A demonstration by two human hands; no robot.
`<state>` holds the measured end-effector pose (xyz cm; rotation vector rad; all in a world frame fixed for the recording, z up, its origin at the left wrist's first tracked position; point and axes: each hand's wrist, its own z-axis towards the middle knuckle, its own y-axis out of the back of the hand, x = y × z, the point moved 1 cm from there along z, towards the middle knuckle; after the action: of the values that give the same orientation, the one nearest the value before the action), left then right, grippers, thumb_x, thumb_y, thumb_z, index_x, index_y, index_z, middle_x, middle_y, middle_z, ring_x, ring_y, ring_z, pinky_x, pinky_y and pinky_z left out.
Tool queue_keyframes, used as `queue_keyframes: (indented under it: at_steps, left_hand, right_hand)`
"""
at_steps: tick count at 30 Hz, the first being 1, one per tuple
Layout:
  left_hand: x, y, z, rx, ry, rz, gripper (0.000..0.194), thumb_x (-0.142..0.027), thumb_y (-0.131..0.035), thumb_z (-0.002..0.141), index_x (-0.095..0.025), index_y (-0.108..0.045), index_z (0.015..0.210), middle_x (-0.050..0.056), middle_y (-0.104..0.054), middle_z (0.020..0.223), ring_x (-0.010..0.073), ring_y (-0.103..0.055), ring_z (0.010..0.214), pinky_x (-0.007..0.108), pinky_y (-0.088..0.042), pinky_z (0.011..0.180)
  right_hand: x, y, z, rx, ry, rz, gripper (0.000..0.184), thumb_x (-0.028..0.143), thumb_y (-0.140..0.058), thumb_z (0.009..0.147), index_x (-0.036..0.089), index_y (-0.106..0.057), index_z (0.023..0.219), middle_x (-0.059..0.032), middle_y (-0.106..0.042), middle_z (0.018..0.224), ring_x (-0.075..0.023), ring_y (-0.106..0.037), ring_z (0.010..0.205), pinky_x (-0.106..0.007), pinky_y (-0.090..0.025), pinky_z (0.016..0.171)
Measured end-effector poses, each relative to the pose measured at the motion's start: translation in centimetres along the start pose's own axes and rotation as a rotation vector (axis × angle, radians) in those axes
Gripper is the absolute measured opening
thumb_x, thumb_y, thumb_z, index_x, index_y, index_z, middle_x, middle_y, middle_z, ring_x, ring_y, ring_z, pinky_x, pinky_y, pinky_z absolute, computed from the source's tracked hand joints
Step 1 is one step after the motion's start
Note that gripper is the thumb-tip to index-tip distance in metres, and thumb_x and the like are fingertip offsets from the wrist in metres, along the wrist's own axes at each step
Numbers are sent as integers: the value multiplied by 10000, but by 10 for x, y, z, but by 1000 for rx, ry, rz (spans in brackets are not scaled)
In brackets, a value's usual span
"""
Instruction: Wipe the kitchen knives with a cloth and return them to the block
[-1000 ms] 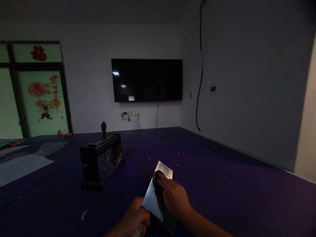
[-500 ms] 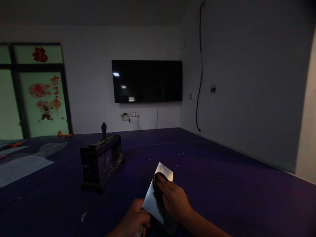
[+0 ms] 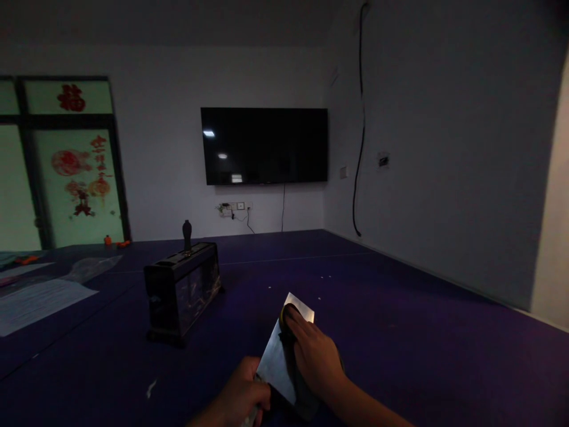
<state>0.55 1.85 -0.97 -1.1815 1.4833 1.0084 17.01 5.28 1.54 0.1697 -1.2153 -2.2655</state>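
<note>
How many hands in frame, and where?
2. Left hand: bottom centre, closed around the pale handle of a metal blade. Right hand: just right of it, over a dark cloth-like item against the blade. No others show.

The left hand (image 3: pixel 244 388) is curled into a grip, its thumb (image 3: pixel 259 392) lying across toward the right hand (image 3: pixel 317 359), while the left forearm (image 3: pixel 208 415) runs back and outward from it, mostly cut off below. Farther forward and to the right of that hand, the right one is turned back-side up, its fingers (image 3: pixel 300 323) reaching forward and inward, close together and slightly bent, the thumb hidden. Behind it, the bare right forearm (image 3: pixel 368 406) slants outward, nearly in line with the wrist.
</note>
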Motion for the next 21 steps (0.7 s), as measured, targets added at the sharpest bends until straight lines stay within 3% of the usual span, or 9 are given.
queue_keyframes:
  at_steps: [6,12,16,21]
  left_hand:
    - [-5,-1,-3,4,5,47,303,-47,-424,470,-153,-510,741,-77,-490,428,36,-322,239,149,-219,281]
    - [-2,0,2,39,-23,41,230,-46,-448,485,-154,-497,682,-90,-440,383,42,-324,228,148,-195,272]
    - [1,0,5,43,38,23,241,-34,-480,507,-168,-467,707,-86,-456,377,54,-332,220,153,-187,266]
    - [0,-1,2,28,37,37,244,-48,-445,511,-158,-488,724,-83,-457,386,51,-340,232,153,-191,282]
  right_hand:
    - [-2,0,2,-4,-67,10,536,42,-371,700,175,-476,1208,-40,-383,1336,-213,-490,1091,-335,-435,872]
    - [-2,4,2,24,41,22,551,24,-355,682,129,-486,1207,-81,-417,1307,-201,-518,1058,-322,-434,878]
    - [-2,5,1,24,138,32,557,20,-352,667,124,-503,1192,-82,-423,1301,-196,-552,1005,-310,-455,851]
    - [-2,4,0,15,132,35,557,18,-348,666,138,-511,1185,-69,-438,1293,-182,-557,998,-294,-451,854]
